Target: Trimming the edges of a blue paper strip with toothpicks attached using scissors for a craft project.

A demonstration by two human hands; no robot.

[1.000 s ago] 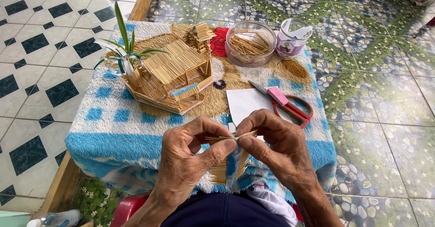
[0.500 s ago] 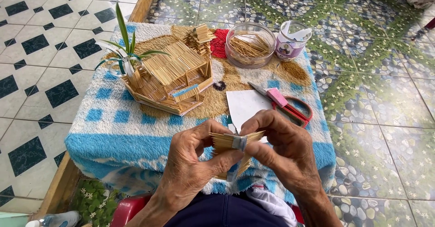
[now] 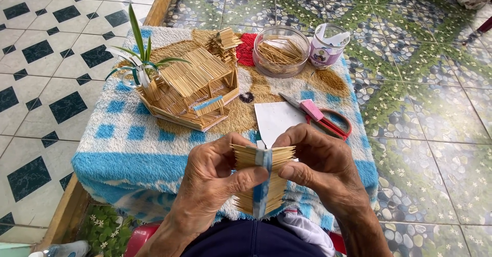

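Blue-checked towelled stool (image 3: 128, 154) with stick house (image 3: 197, 90), stick bowl (image 3: 281, 52), cup (image 3: 328, 46), paper (image 3: 277, 117), scissors (image 3: 328, 121).

Stick-built model house (image 3: 192, 88) sits mid-towel (image 3: 118, 154). Small green plant (image 3: 137, 65) at its left; clear bowl of sticks (image 3: 281, 52) and small jar (image 3: 328, 44) beyond-right; white paper (image 3: 277, 116) and red-handled scissors (image 3: 323, 118) right.

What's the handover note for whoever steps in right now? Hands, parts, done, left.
Left hand: grips a flat panel of sticks with a blue strip across it, thumb on the strip.
Right hand: pinches the panel's upper right edge.
On the blue towel: stick house with small plant, bowl of loose sticks, cup, white paper, red scissors.
Done: house body and roof stand.
Left: panel not yet attached.
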